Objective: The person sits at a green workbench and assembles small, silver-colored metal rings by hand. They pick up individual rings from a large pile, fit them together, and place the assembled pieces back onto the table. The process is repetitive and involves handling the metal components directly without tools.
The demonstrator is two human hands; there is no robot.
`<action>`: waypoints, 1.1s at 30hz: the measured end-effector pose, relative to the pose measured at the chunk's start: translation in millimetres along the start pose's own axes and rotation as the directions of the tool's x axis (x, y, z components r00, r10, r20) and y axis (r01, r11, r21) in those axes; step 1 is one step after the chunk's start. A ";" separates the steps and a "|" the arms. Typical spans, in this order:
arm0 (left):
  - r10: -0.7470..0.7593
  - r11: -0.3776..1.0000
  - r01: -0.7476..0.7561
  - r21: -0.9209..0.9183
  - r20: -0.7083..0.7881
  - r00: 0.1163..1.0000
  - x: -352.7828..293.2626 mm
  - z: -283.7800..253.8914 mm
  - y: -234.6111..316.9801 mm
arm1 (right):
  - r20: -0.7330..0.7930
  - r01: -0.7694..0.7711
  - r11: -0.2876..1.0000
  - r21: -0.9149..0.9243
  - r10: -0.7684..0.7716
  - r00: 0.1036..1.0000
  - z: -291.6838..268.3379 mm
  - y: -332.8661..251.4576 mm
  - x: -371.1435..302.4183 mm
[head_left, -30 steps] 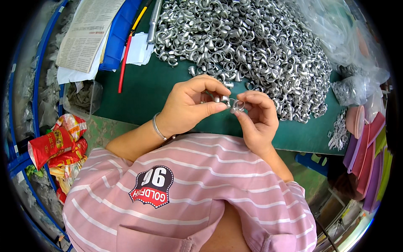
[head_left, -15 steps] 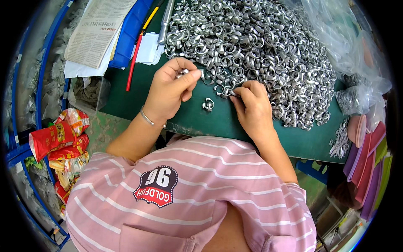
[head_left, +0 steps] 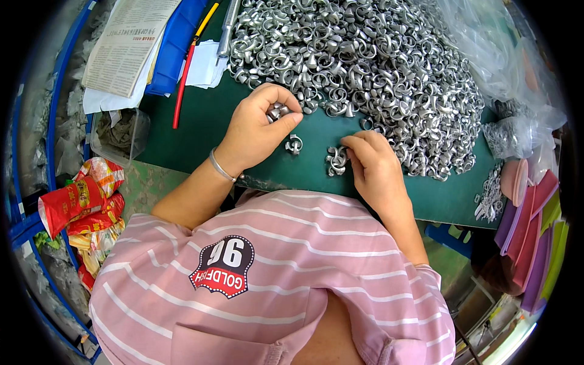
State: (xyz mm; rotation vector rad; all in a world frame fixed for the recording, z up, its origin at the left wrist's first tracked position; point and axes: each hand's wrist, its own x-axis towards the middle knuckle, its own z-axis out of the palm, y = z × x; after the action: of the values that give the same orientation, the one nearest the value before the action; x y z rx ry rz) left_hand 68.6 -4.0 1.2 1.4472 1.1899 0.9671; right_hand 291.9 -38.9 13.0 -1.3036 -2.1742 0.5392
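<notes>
- Across the middle of the view, a dark green worktop (head_left: 426, 198) carries nearly everything else, its near edge running close to the person's front.
- A broad heap of silver-grey rings (head_left: 359, 61) covers the worktop's far and right parts, the pieces lying at all angles over one another.
- Clear plastic bags (head_left: 480, 36) lie crumpled at the heap's far right.
- A blue tray (head_left: 176, 52) stands at the far left, just beside a printed newspaper (head_left: 131, 45) with white sheets under it.
- A clear box (head_left: 143, 137) with grey cloth inside sits below the newspaper, at the left end.
- The left hand (head_left: 255, 131) is just off the heap's near edge, thumb and forefinger curled in, fingers closed around several held rings (head_left: 278, 112).
- The right hand (head_left: 380, 170) rests low near the heap, its forefinger and thumb at a small ring cluster (head_left: 335, 162) on the worktop; whether they grip it, I cannot tell.
- A thin red-and-yellow tool (head_left: 184, 91) lies lengthwise near the tray.
- A silver bracelet (head_left: 221, 165) circles the left wrist.
- A tiny ring group (head_left: 294, 145) lies on bare green between the hands, apart from the heap.
</notes>
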 end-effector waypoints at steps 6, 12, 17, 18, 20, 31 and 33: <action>0.058 0.934 -0.130 0.334 0.216 0.975 -5.8 -9.3 10.6 | -0.202 -0.103 0.890 0.445 0.211 0.956 5.0 -9.3 -1.6; 0.055 0.876 -0.165 0.452 0.248 0.967 -17.0 -5.6 2.0 | -0.068 -0.116 0.939 0.325 0.146 0.987 10.9 -3.6 2.0; -0.091 0.993 0.077 0.087 0.162 0.983 -13.8 -9.3 13.7 | 0.030 -0.153 0.969 0.193 0.150 0.988 8.7 2.9 3.5; -0.158 0.985 0.167 -0.037 0.182 0.971 -13.0 -10.2 15.4 | 0.000 -0.177 0.970 0.169 0.179 0.984 11.8 3.6 3.2; -0.223 0.918 0.289 -0.273 0.248 0.943 -12.7 -9.0 16.8 | -0.002 -0.149 0.930 0.336 0.158 0.987 3.1 -8.7 7.6; -0.322 0.607 0.580 -0.543 0.499 0.804 -15.0 2.7 18.6 | -0.003 -0.049 0.773 0.633 0.066 0.998 13.0 -19.2 14.1; -0.310 0.569 0.544 -0.616 0.452 0.836 -15.5 5.5 19.7 | -0.042 -0.058 0.754 0.654 0.112 0.993 14.6 -18.7 11.5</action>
State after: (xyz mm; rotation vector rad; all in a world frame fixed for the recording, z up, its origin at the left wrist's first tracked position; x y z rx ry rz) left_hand 74.6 -20.9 19.6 0.5618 0.7283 0.7040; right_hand 265.6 -38.0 15.5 -0.9988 -1.6191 1.1437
